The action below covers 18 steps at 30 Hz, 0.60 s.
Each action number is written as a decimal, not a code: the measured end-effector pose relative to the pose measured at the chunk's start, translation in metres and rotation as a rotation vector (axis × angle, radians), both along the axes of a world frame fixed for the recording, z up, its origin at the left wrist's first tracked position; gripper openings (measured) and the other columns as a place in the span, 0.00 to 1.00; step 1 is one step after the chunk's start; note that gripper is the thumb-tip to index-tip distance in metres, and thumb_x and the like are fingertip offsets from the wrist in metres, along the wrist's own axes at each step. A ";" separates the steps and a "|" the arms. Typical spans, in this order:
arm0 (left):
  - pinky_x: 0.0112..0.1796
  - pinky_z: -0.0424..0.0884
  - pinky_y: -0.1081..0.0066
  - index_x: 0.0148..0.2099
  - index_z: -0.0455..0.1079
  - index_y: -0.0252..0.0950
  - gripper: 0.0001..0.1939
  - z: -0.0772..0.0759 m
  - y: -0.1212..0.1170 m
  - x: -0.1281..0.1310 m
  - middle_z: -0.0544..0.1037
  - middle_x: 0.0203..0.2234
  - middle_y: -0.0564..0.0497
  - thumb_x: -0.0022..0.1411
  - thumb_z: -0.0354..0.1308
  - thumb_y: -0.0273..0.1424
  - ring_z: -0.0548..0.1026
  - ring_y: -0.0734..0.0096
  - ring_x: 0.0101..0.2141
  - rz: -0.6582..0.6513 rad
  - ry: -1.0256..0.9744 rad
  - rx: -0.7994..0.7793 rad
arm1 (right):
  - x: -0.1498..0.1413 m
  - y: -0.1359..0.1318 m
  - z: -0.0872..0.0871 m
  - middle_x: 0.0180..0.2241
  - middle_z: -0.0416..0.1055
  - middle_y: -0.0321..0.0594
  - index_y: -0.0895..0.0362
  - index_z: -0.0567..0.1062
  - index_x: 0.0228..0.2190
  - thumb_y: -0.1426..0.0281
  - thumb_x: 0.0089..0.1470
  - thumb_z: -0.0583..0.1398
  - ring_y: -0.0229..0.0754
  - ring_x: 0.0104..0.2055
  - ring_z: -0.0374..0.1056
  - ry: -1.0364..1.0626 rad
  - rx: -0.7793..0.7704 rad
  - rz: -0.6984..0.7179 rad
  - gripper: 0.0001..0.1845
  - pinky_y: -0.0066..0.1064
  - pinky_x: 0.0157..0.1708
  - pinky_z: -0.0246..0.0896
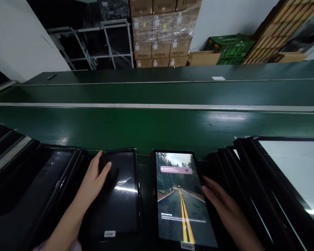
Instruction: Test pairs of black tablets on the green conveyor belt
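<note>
My left hand (95,174) grips the upper left edge of a dark-screened tablet (120,205), thumb on the glass and fingers at its edge. A small white label sits at the bottom of that screen. Beside it on the right lies a lit tablet (181,205), showing a forest road with yellow lines, a clock and a notification bar. My right hand (222,202) is at the lit tablet's right edge, fingers stretched out with their tips against the rim. Its thumb cannot be made out clearly.
Rows of leaning tablets stand at the left (28,188) and right (251,188). A green conveyor belt (136,129) runs across in front, with a pale rail (172,106) behind. Farther back are stacked cartons (161,35), green crates (232,47) and metal frames (104,42).
</note>
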<state>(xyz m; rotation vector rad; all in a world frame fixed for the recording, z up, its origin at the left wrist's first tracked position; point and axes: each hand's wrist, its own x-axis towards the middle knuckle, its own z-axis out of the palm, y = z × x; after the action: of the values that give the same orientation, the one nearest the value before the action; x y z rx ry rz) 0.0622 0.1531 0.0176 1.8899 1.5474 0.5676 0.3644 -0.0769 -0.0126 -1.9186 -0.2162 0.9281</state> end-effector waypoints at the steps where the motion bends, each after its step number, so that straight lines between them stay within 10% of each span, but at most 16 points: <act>1: 0.68 0.48 0.53 0.72 0.54 0.33 0.41 -0.004 -0.008 -0.015 0.57 0.70 0.39 0.65 0.55 0.50 0.54 0.53 0.69 0.096 -0.109 -0.078 | 0.000 -0.005 -0.001 0.54 0.73 0.51 0.55 0.74 0.53 0.35 0.31 0.65 0.61 0.59 0.67 0.023 -0.014 0.019 0.53 0.46 0.55 0.66; 12: 0.68 0.51 0.53 0.68 0.65 0.45 0.36 -0.030 -0.035 -0.041 0.64 0.68 0.51 0.59 0.67 0.37 0.55 0.49 0.69 0.168 -0.645 -0.298 | 0.000 -0.025 -0.013 0.62 0.65 0.42 0.42 0.59 0.65 0.40 0.50 0.63 0.54 0.60 0.67 -0.006 -0.005 0.226 0.47 0.41 0.53 0.70; 18: 0.67 0.53 0.52 0.68 0.64 0.48 0.37 -0.029 -0.035 -0.042 0.63 0.68 0.52 0.58 0.68 0.34 0.53 0.48 0.69 0.108 -0.632 -0.285 | 0.003 -0.009 -0.015 0.63 0.60 0.51 0.48 0.52 0.68 0.33 0.34 0.66 0.60 0.63 0.61 -0.062 -0.100 0.126 0.67 0.49 0.56 0.65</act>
<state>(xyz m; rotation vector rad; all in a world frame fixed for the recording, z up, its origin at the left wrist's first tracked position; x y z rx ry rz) 0.0206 0.1176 -0.0115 1.2506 1.2291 0.8436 0.3669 -0.0863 -0.0271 -2.0472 -0.3360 0.9788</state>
